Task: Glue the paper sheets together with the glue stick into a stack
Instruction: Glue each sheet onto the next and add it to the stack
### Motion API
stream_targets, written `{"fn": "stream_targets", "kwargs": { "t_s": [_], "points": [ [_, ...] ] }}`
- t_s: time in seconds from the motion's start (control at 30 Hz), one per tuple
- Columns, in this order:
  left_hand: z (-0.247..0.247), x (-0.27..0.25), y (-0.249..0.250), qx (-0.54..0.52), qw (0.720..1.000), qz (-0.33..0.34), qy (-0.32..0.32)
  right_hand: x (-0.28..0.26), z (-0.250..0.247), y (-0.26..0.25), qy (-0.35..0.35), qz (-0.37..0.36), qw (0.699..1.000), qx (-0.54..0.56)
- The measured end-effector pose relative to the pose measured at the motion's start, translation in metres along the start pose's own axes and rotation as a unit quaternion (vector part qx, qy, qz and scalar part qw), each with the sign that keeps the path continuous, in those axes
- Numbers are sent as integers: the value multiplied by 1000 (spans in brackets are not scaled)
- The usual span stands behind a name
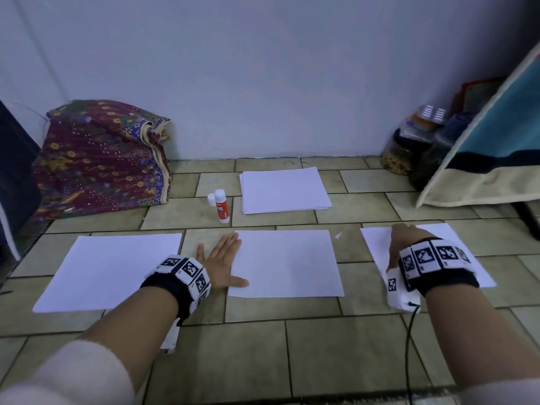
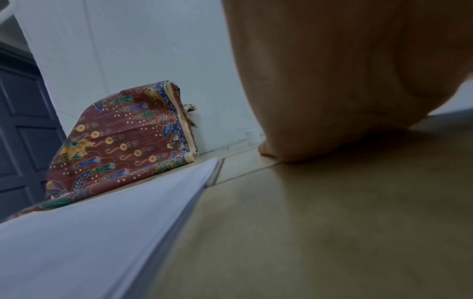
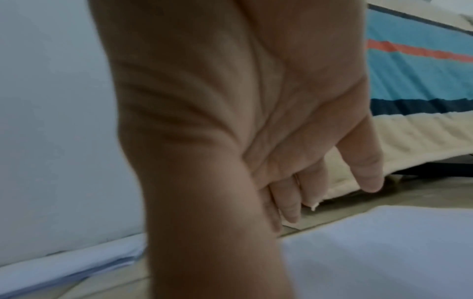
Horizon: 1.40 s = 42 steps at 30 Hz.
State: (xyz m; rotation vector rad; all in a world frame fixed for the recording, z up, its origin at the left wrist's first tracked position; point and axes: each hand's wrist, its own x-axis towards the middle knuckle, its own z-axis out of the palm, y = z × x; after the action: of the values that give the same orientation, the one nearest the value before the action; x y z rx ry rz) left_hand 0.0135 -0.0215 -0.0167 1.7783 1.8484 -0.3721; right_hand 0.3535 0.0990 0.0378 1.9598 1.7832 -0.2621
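Three white sheets lie side by side on the tiled floor: a left sheet (image 1: pixel 111 270) (image 2: pixel 102 232), a middle sheet (image 1: pixel 286 263) and a right sheet (image 1: pixel 467 258) (image 3: pixel 384 242). Behind them sits a paper stack (image 1: pixel 285 190), and to its left a red-and-white glue stick (image 1: pixel 222 207) with a small white cap (image 1: pixel 211 199) beside it. My left hand (image 1: pixel 225 258) lies flat on the floor, its thumb on the middle sheet's left edge. My right hand (image 1: pixel 400 238) hangs over the right sheet's far left part, its fingers (image 3: pixel 289 206) straight, pointing down and holding nothing.
A folded patterned cloth bundle (image 1: pixel 102 153) (image 2: pixel 122 141) leans on the wall at back left. Jars (image 1: pixel 400 153) stand at back right beside a bed with a blue striped blanket (image 1: pixel 496 147) (image 3: pixel 419 81). A paper scrap (image 1: pixel 338 235) lies between the middle and right sheets.
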Motion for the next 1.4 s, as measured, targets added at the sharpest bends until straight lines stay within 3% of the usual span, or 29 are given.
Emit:
{"fn": "stream_targets", "kwargs": {
  "t_s": [0.13, 0.27, 0.4, 0.73, 0.9, 1.1, 1.17, 1.27, 1.4],
  "points": [
    [0, -1, 3, -3, 1000, -12, 5, -2, 20, 11, 2, 13, 999, 47],
    [-1, -1, 3, -14, 1000, -7, 8, 1, 25, 25, 40, -39, 997, 52],
    [-2, -3, 3, 2, 1000, -1, -7, -1, 19, 29, 13, -56, 994, 95],
    [-3, -3, 1, 9, 1000, 1, -12, -3, 14, 36, 29, -98, 993, 61],
    [-6, -4, -2, -7, 999, 11, -32, -11, 4, 42, 67, -84, 991, 78],
    [-7, -4, -7, 0, 999, 28, -27, -11, -24, 54, 129, -20, 975, 178],
    [-8, -3, -7, 27, 999, 32, -28, -17, -34, 47, 149, -11, 973, 178],
    [-11, -2, -8, 60, 997, 51, -9, -36, -48, 15, 168, -59, 967, 180],
    [-7, 1, -10, 59, 997, 49, 3, -64, -44, -54, 119, -156, 964, 182]
  ]
}}
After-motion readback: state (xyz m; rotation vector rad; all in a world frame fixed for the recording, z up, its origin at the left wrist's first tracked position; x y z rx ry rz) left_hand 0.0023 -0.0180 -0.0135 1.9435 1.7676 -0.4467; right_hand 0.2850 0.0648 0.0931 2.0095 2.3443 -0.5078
